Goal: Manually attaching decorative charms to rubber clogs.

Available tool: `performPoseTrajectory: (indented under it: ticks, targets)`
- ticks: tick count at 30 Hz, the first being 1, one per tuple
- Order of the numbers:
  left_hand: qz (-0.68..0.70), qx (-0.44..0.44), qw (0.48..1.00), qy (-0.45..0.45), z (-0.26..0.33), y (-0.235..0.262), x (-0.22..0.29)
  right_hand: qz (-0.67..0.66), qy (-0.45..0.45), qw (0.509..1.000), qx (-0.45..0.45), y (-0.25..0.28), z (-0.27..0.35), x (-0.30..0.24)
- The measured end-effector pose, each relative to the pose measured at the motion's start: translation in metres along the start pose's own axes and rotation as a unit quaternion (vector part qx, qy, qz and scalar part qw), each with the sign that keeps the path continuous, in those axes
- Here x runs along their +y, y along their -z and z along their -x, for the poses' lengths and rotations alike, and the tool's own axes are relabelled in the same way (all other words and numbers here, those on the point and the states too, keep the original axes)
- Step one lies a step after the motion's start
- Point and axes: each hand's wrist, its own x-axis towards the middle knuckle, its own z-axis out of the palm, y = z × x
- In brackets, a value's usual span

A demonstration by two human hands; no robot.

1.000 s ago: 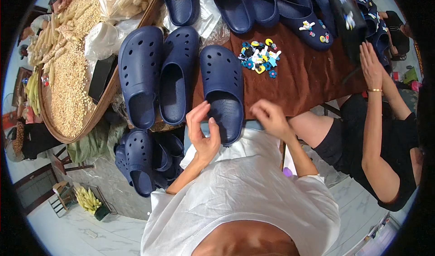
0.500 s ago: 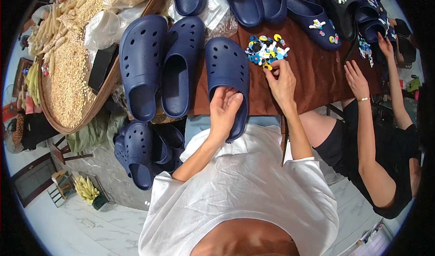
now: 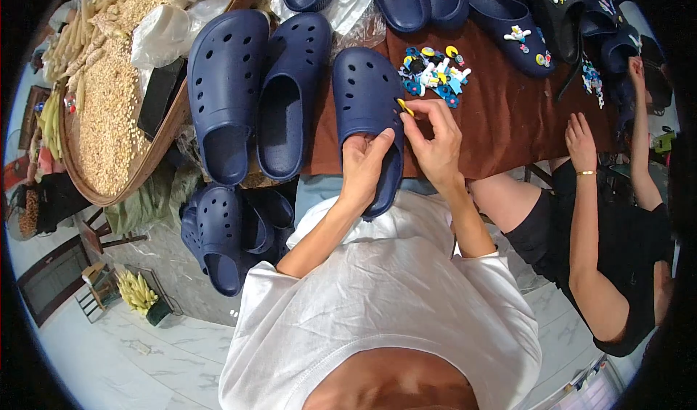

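A navy clog (image 3: pixel 367 98) stands toe away from me at the table's front edge. My left hand (image 3: pixel 363 165) grips it, fingers tucked into the opening and thumb over the strap side. Between thumb and forefinger, my right hand (image 3: pixel 435 140) pinches a small yellow and black shoe charm (image 3: pixel 405 107), held at the clog's upper right side by the holes. Just beyond lies a pile of loose charms (image 3: pixel 435 72) in white, blue, yellow and black. To the left, a pair of plain navy clogs (image 3: pixel 229 76) rests side by side.
A brown cloth (image 3: pixel 508 120) covers the table. Navy clogs with charms (image 3: pixel 512 36) sit at the far right, near a co-worker's hands (image 3: pixel 581 145). A woven tray of pale kernels (image 3: pixel 109 149) stands left; more clogs (image 3: pixel 220 228) are below it.
My right hand has left the charm pile with a yellow charm and come to the clog's side. My left fingers have gone deeper into the clog. The co-worker's hands have shifted.
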Motion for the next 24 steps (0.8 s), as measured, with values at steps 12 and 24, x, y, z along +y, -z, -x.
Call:
performPoseTrajectory:
  ticks: [12,24]
  targets:
    - [-0.009,0.036,0.999,0.009,0.014,0.000,0.009,-0.052,0.012,0.997,-0.048,0.003,0.010,-0.013]
    - [-0.114,0.110,0.986,-0.060,0.022,-0.006,0.010,-0.293,-0.173,0.936,-0.084,0.003,0.027,-0.008]
